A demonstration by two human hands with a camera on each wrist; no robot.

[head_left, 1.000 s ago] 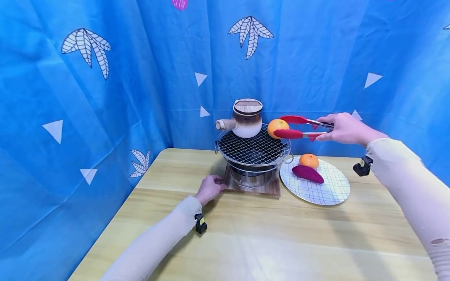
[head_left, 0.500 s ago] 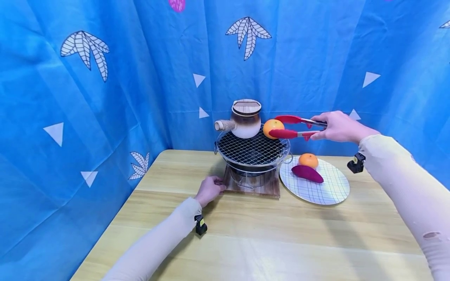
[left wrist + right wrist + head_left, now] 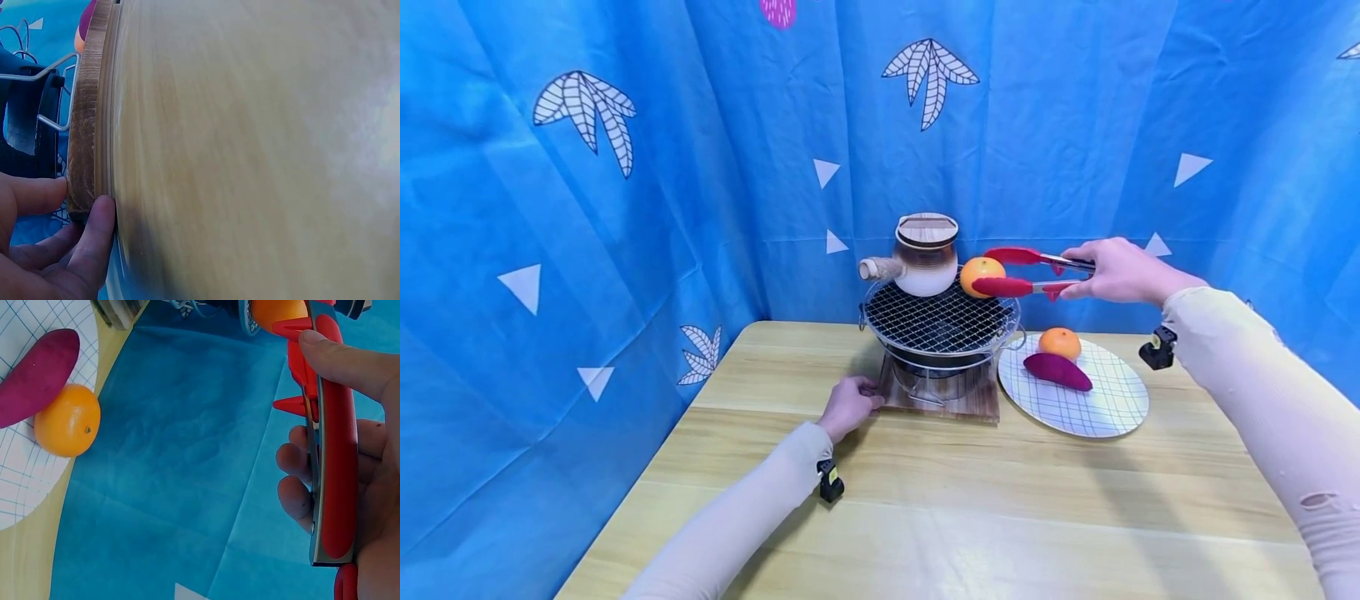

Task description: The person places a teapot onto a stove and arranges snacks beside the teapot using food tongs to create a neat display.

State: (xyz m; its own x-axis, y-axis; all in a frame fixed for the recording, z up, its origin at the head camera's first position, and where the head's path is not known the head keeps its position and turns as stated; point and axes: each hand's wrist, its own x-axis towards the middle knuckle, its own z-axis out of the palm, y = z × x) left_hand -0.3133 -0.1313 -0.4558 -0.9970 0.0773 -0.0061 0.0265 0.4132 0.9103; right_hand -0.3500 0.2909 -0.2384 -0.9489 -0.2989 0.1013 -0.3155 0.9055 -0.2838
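Observation:
My right hand (image 3: pixel 1123 271) grips red-tipped metal tongs (image 3: pixel 1004 287), its thumb along the red handle in the right wrist view. Between the tong tips is an orange (image 3: pixel 981 273), held over the right rear of a round wire-mesh grill (image 3: pixel 940 325). A small clay pot (image 3: pixel 927 275) with a wooden lid and a side handle sits on the grill's back part, just left of that orange. Under the grill lies a dark wooden board (image 3: pixel 981 407). My left hand (image 3: pixel 847 406) pinches the board's left corner between thumb and fingers, as the left wrist view shows.
Right of the grill, a white checked plate (image 3: pixel 1112 404) bears a second orange (image 3: pixel 1060 342) and a purple sweet potato (image 3: pixel 1057 371). A blue curtain (image 3: pixel 1060 125) hangs behind and left of the wooden table (image 3: pixel 940 508). Wire handles (image 3: pixel 1017 337) stick out from the grill's sides.
My right hand has moved a little to the left with the tongs and orange, closer to the pot, then nearly stopped. The left hand stays at the board's corner.

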